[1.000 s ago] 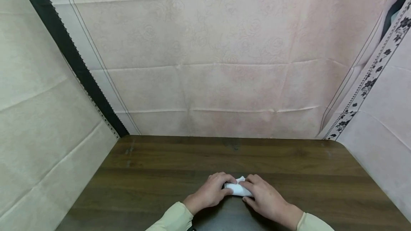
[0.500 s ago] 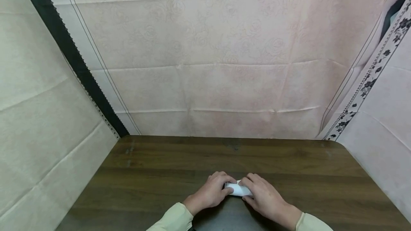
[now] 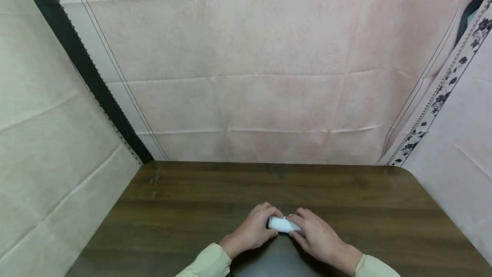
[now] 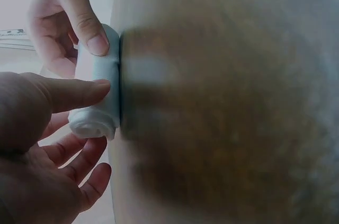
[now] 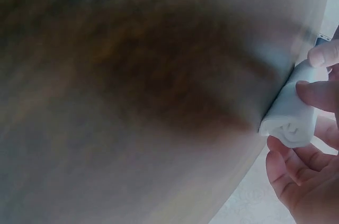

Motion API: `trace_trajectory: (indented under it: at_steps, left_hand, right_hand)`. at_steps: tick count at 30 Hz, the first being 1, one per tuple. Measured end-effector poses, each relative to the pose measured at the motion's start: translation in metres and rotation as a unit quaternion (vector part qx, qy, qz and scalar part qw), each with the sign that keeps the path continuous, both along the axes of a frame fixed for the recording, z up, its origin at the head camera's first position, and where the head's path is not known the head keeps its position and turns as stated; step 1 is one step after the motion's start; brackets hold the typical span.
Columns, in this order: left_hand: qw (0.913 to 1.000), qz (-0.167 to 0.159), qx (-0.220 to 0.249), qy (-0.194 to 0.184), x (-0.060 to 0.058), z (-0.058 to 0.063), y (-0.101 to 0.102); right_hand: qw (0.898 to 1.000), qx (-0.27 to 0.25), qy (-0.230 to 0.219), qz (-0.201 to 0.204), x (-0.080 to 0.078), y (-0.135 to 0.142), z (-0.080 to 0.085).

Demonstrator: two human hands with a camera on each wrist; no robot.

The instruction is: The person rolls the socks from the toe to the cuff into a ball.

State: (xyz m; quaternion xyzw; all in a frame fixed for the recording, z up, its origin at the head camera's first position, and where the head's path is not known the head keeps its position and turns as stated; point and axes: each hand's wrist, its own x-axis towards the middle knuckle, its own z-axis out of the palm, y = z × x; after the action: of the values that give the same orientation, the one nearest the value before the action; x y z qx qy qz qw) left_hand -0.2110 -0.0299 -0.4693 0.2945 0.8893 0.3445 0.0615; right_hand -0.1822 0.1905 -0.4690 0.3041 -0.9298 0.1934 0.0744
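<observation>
A small white roll of soft, cloth-like material [image 3: 282, 225] lies on the table near its front, between my two hands. My left hand [image 3: 251, 228] grips its left end, the thumb on the near side and the fingers over the far side. On the other end, my right hand [image 3: 319, 235] holds it in the same way. Spiral layers show at one end of the roll [image 4: 100, 99] in the left wrist view. The opposite end of the roll [image 5: 294, 110] shows loose folds in the right wrist view. Fingers partly hide its far side.
A brown wood-grain table [image 3: 192, 195] spreads out around the hands. Pale patterned cloth [image 3: 269, 54] hangs behind its far edge, with more cloth sheets at left and right. A dark strip [image 3: 88, 63] runs down the left corner.
The white flap that stuck up behind the roll between my hands has gone down, and only a small bit shows now. Both hands stay almost in place, with the fingers shifting slightly.
</observation>
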Motion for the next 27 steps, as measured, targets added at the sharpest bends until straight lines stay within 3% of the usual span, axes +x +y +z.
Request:
trace_trajectory:
  at_steps: [7, 27]
  left_hand:
    - [0.9995, -0.007, -0.004, -0.031, -0.0023, -0.0004, -0.0022]
    - [0.9995, -0.025, -0.005, -0.02, -0.0062, 0.001, -0.0035]
  right_hand:
    - [1.0, 0.004, -0.004, -0.002, -0.0007, -0.0006, -0.0021]
    - [0.999, 0.01, 0.027, -0.02, -0.0039, -0.0011, -0.003]
